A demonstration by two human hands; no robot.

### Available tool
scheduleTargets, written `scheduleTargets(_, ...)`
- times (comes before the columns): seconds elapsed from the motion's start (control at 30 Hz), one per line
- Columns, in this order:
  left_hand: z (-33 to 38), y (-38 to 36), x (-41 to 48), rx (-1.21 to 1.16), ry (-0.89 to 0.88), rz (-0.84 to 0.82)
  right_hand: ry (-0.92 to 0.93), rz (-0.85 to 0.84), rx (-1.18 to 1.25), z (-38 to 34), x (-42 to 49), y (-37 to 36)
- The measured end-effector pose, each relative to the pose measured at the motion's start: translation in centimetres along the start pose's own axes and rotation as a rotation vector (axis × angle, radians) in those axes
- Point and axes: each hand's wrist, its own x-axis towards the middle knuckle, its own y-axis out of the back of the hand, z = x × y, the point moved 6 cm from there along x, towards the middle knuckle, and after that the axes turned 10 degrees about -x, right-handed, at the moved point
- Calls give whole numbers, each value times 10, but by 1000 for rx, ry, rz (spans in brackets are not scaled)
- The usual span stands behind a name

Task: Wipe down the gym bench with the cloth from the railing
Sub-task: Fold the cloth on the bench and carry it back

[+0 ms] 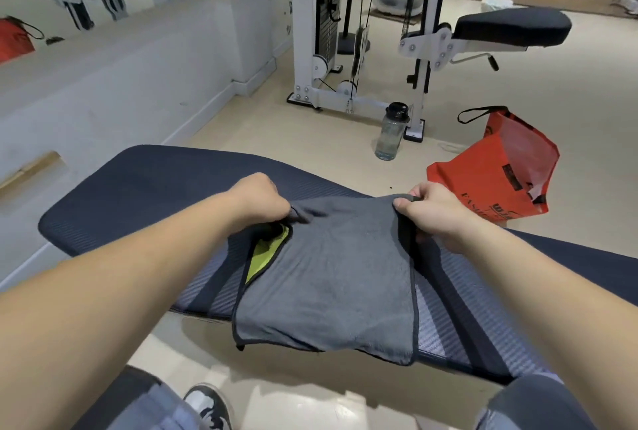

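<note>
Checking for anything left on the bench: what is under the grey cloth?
A lime-green layer peeks out beneath the grey cloth near the left hand, over the bench. Anything else beneath is covered.

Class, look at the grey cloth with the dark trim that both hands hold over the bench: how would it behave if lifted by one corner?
The grey cloth with dark trim is probably floppy: it drapes over the padded bench's edge. Likely light, since the left hand and right hand bunch it with pinches.

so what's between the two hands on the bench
In the head view, only the grey cloth spans from the left hand to the right hand, draped over the bench.
</note>
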Motion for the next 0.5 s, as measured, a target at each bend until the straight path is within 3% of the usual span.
scheduleTargets(0.17, 37, 64, -33, -235, -77, 189, 136, 242, 68, -40, -23, 42)
scheduleTargets(0.3, 78, 122, -68, -391, -201, 327, 235, 386, 330, -88, -51, 80)
scheduleTargets(0.5, 88, 153, -113, -398, -324, 420, 310, 423, 423, -114, -89, 109)
